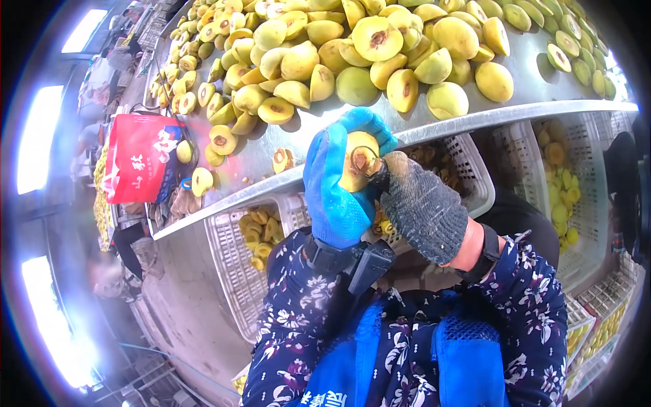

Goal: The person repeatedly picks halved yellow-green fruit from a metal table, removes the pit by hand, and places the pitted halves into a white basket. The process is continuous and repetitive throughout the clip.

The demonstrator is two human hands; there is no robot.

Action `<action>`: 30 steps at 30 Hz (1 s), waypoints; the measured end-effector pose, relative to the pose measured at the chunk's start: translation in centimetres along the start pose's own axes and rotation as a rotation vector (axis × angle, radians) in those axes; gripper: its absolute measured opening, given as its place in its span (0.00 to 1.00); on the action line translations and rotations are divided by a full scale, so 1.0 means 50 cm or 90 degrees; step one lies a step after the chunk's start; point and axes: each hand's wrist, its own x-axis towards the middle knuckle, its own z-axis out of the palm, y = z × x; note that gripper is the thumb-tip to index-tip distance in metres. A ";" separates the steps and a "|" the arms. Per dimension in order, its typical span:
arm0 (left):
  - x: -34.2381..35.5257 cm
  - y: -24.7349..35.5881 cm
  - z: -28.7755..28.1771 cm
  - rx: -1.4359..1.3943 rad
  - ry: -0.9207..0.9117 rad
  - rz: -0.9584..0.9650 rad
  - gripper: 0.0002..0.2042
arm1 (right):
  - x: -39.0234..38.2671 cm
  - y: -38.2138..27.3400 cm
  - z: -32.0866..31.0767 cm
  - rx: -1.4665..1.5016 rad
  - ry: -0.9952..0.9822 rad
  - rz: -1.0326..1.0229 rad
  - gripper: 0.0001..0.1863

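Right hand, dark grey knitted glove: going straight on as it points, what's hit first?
Likely the cut, rounded yellow fruit cupped in the blue-gloved left hand. The right hand looks almost against it; depth is unclear.

On my left hand (342, 180) I am wearing a smooth, rubbery-looking blue glove (332, 210); on my right hand (419, 200), a rough, matt grey knit glove (434, 227). A glossy metal table (488, 120) is reflecting light on the far side, and matt plastic crates (234, 288) are standing near my cloth sleeves (291, 298).
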 end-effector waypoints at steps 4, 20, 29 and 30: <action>-0.003 0.007 -0.009 0.096 -0.039 0.038 0.20 | -0.003 -0.008 -0.003 0.105 -0.087 0.071 0.16; 0.009 0.049 -0.055 0.159 -0.237 -0.178 0.16 | -0.035 -0.013 0.001 0.176 -0.163 0.138 0.17; 0.001 0.054 -0.060 0.072 -0.265 -0.218 0.17 | -0.003 -0.018 -0.057 0.776 -0.612 0.404 0.11; 0.003 0.056 -0.059 0.054 -0.281 -0.205 0.18 | -0.003 -0.018 -0.053 0.809 -0.558 0.368 0.11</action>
